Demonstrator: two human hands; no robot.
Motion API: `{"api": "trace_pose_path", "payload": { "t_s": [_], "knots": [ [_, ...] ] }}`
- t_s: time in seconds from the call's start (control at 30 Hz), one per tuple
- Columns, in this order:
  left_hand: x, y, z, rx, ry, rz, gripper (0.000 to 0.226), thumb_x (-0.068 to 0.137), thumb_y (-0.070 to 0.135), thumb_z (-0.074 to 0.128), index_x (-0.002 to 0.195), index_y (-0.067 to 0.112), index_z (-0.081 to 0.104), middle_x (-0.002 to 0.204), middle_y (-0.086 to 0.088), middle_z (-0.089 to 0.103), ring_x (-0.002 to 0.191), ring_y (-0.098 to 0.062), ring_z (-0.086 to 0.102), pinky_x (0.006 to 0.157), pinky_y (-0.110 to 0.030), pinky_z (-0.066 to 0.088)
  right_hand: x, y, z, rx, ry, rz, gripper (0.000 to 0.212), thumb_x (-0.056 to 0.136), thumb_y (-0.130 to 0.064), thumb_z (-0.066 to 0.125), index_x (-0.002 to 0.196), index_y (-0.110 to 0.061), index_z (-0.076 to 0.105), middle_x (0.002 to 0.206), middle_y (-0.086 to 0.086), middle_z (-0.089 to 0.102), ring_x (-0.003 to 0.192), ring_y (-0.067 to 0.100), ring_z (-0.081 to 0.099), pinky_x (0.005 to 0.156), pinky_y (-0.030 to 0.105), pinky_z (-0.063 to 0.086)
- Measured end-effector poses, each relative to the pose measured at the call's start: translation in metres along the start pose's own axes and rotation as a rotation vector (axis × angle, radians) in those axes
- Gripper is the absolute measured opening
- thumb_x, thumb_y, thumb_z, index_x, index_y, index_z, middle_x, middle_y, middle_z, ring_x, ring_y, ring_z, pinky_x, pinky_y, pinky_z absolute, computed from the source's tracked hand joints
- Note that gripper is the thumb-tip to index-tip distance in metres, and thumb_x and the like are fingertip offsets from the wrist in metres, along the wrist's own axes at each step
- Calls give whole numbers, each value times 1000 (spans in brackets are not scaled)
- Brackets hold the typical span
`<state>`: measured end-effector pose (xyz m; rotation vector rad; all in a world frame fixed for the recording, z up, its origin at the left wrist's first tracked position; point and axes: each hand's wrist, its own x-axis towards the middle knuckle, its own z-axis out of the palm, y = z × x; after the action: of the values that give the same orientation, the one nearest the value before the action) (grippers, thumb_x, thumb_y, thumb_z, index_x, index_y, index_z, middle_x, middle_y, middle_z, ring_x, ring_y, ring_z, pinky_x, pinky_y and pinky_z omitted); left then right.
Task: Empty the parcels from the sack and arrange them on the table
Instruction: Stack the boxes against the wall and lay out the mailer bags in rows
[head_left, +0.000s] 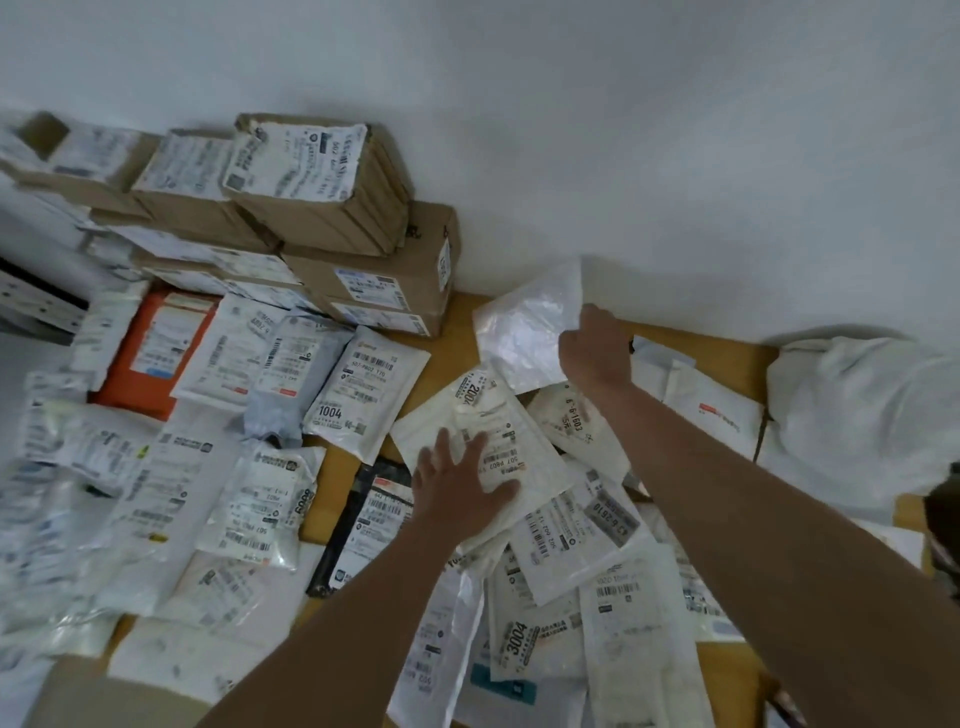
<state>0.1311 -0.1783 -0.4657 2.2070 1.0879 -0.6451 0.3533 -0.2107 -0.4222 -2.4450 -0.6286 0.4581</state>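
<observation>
The left hand (457, 483) is lying flat, fingers spread, pressing on a white parcel (498, 447) in the heap near the table's (452, 332) middle. The right hand (597, 348) is gripping a clear plastic bag (524, 327) toward the back edge. The white sack (857, 415) is slumping at the right edge, cardboard boxes (322, 208) standing stacked at the back left corner

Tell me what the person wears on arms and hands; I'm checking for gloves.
No gloves: the left hand and right hand are bare. Both forearms are uncovered as far as the frame shows, with no sleeve, watch, ring or wristband visible.
</observation>
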Motion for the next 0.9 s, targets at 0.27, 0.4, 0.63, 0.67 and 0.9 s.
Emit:
{"api": "trace_pose_path", "payload": {
  "t_s": [0.27,0.4,0.63,0.67,0.9],
  "knots": [
    [-13,1,0,-35,170,29,70,91,58,47,150,34,19,162,-7,-5,149,-36,-6,120,-49,3,-74,54,20,-673,-108,-537,51,87,-16,58,137,-22,52,141,18,45,127,41,45,103,62,37],
    [-27,-16,-4,-164,223,-161,74,90,52,53,151,31,17,159,-10,7,145,-36,12,116,-50,20,-92,53,30,-651,-360,-293,63,93,-29,43,153,-21,27,161,12,21,148,37,17,115,63,15],
    [-65,-45,11,-212,319,-163,60,93,46,47,146,22,33,153,-9,27,140,-31,25,112,-48,29,-195,43,51,-479,-307,-437,69,84,-62,45,140,-22,44,148,14,42,136,38,39,99,59,44],
    [-74,-53,19,-176,321,-117,59,94,48,46,146,23,34,154,-8,27,140,-30,25,113,-47,28,-208,46,59,-507,-364,-521,71,84,-64,46,142,-24,44,152,11,39,139,35,34,99,61,44],
    [-109,-101,56,-43,234,-51,75,91,73,25,154,35,10,163,-4,6,149,-29,8,119,-48,12,-281,55,88,-582,-468,-435,90,82,-80,40,147,-18,44,155,15,35,141,41,34,108,63,33]
  ]
}}
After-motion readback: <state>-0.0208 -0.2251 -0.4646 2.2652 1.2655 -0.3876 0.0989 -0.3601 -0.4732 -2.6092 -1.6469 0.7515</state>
